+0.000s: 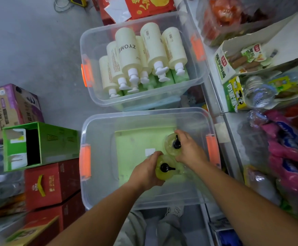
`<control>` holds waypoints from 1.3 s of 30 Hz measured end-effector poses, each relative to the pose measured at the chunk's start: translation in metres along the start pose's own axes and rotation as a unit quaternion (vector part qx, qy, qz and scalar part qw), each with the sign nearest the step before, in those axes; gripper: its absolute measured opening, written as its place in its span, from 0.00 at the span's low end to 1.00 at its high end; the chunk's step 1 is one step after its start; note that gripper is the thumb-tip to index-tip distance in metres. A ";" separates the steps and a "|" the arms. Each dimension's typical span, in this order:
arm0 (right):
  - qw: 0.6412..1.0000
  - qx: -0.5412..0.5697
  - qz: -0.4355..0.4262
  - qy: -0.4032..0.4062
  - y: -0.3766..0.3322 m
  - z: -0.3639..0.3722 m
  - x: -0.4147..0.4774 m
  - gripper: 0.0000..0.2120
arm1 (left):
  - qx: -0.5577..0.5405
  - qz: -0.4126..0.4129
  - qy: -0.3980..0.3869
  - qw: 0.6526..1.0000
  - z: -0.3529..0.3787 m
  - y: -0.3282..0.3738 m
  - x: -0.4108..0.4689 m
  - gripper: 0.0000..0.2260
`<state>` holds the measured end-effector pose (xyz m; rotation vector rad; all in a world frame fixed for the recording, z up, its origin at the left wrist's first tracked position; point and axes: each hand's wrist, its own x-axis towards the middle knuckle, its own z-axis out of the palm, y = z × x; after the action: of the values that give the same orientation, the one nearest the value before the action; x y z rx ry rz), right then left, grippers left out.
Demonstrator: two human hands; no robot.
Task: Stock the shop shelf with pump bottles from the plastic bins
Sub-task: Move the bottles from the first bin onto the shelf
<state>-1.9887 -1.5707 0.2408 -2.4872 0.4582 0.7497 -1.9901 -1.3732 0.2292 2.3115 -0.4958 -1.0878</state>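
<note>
Left hand (147, 168) grips the nearer pump bottle (169, 174), right hand (189, 150) the farther pump bottle (170, 148), both low in the 6 o'clock bin (98, 183). Might clip the rim or slip coming out.

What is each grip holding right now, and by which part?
Left grip: the nearer green pump bottle, held round its body. Right grip: the farther green pump bottle, also round its body. Both are inside the near bin.

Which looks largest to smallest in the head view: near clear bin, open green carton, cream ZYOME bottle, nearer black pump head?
1. near clear bin
2. open green carton
3. cream ZYOME bottle
4. nearer black pump head
</note>
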 end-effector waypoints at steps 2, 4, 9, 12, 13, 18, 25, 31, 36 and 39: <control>1.000 0.007 0.007 -0.005 -0.005 -0.009 -0.008 0.48 | -0.039 -0.011 0.012 0.999 -0.015 0.000 -0.008 0.40; 1.000 0.028 0.008 -0.003 -0.012 -0.020 -0.020 0.47 | -0.071 -0.010 0.026 0.997 -0.033 0.003 -0.016 0.40; 0.998 0.057 0.010 0.029 -0.037 -0.077 -0.062 0.44 | -0.085 0.036 0.066 0.994 -0.088 0.029 -0.041 0.41; 0.994 0.093 0.018 0.062 -0.056 -0.121 -0.095 0.45 | -0.085 0.053 0.082 0.992 -0.129 0.062 -0.062 0.41; 0.991 0.108 0.019 0.075 -0.061 -0.136 -0.108 0.45 | -0.092 0.061 0.086 0.990 -0.142 0.074 -0.068 0.42; 0.970 0.187 0.028 0.152 -0.074 -0.209 -0.177 0.46 | -0.104 0.112 0.089 0.984 -0.206 0.138 -0.102 0.41; 0.929 0.255 0.040 0.266 -0.074 -0.281 -0.285 0.46 | -0.139 0.204 0.074 0.966 -0.277 0.239 -0.150 0.37; 0.903 0.268 0.049 0.333 -0.069 -0.310 -0.379 0.48 | -0.190 0.273 0.016 0.943 -0.303 0.321 -0.206 0.28; 0.880 0.291 0.040 0.372 -0.055 -0.328 -0.456 0.40 | -0.232 0.315 -0.027 0.920 -0.298 0.369 -0.252 0.34; 0.867 0.297 0.039 0.399 -0.047 -0.331 -0.497 0.43 | -0.248 0.335 -0.041 0.908 -0.288 0.396 -0.281 0.31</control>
<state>-2.2224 -1.6291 0.7888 -2.0668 0.9127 -0.4182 -1.9738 -1.4491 0.7883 1.4800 -0.8503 -0.8340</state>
